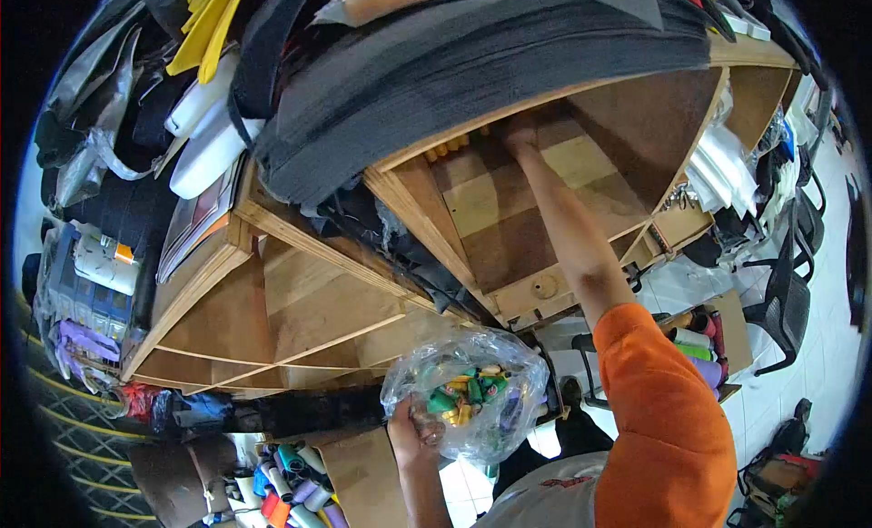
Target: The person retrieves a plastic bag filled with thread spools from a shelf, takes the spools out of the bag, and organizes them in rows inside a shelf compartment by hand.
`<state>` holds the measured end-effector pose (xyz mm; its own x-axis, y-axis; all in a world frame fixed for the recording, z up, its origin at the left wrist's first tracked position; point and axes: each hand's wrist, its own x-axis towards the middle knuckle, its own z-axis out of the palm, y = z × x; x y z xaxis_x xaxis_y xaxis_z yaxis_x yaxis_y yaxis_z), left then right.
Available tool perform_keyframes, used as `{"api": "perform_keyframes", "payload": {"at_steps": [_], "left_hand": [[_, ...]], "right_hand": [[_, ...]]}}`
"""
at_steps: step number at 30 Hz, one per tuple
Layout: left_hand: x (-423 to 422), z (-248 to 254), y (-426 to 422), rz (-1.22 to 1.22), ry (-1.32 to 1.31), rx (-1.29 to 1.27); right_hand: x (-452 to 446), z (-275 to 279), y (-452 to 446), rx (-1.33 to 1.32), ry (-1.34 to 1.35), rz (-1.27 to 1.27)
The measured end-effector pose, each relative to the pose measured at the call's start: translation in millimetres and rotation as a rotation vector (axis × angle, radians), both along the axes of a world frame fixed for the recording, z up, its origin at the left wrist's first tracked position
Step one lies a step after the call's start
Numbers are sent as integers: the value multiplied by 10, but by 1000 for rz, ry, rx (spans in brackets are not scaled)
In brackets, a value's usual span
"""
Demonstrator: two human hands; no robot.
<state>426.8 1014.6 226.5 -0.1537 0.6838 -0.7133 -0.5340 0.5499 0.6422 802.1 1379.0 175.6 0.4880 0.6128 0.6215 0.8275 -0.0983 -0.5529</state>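
My left hand grips the side of a clear plastic bag in front of the shelf. Green and yellow pieces that look like thread spools lie inside the bag. Deep in a wooden compartment is my right hand, reaching to the back in shadow, its fingers hidden. A row of small yellow items stands at the back of that compartment, just left of this hand.
Dark folded fabric is piled on top of the wooden shelving. Boxes of coloured thread cones sit at lower left and right. A black chair stands at right, with white papers or bags on the neighbouring shelf.
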Motion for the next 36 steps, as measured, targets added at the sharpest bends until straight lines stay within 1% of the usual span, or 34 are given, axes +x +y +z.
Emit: {"api": "perform_keyframes", "payload": {"at_steps": [1,4,5,8,9,10,12,14,15,16,17,18,19,20,21,22,23,26,27,30,31,32,34,35,36], "left_hand": [[-8,10,-12,-2,0,4],[-31,14,-36,21,-25,-14],[-28,20,-34,31,-40,-22],[16,130,-23,18,-53,-33],[-10,93,-30,-61,-93,48],[-31,78,-50,-76,-64,78],[-10,101,-90,-95,-5,110],[101,257,-98,-59,24,104],[225,415,-126,-58,107,107],[221,405,-136,-78,72,106],[184,398,-128,-96,34,110],[169,400,-127,-117,2,113],[324,519,-109,-27,56,37],[333,509,-110,-52,17,72],[312,487,-115,-83,-17,103],[307,478,-130,-118,-50,131],[366,532,-143,-113,-16,91],[436,580,-184,-166,-75,115],[494,596,-210,-155,-39,115],[548,598,-211,-154,37,93],[509,549,-186,-135,49,110],[445,490,-159,-142,16,118],[309,379,-122,-152,-41,125],[291,350,-104,-158,-54,114],[309,373,-98,-151,-54,100]], "right_hand": [[68,45,-22,-144,158,125],[161,47,8,-274,74,113],[221,29,24,-375,66,123],[302,30,-123,-348,41,11],[245,262,-404,-355,322,50],[203,405,-629,-254,594,200],[73,517,-1089,-60,1148,478],[-44,693,-1661,-153,1179,1076],[-193,717,-2005,-282,1281,1249],[-387,772,-2390,-415,1372,1422],[-629,924,-2819,-504,1031,1436],[-823,915,-3083,-749,1006,1582],[-1066,842,-3283,-937,983,1713],[-1314,686,-3387,-948,745,1788],[-1504,312,-3470,-897,533,1664],[-1686,114,-3515,-827,268,1408],[-1819,-14,-3520,-745,14,1135],[-1993,-242,-3411,-985,-196,877],[-2035,-399,-3367,-947,-201,835],[-2006,-307,-3381,-929,-166,767],[-1987,-258,-3399,-943,-241,765],[-1914,-213,-3411,-893,-237,816],[-1752,134,-3569,-795,-223,926],[-1610,491,-3518,-990,-180,1112],[-1437,712,-3462,-1006,-2,1302]]}}
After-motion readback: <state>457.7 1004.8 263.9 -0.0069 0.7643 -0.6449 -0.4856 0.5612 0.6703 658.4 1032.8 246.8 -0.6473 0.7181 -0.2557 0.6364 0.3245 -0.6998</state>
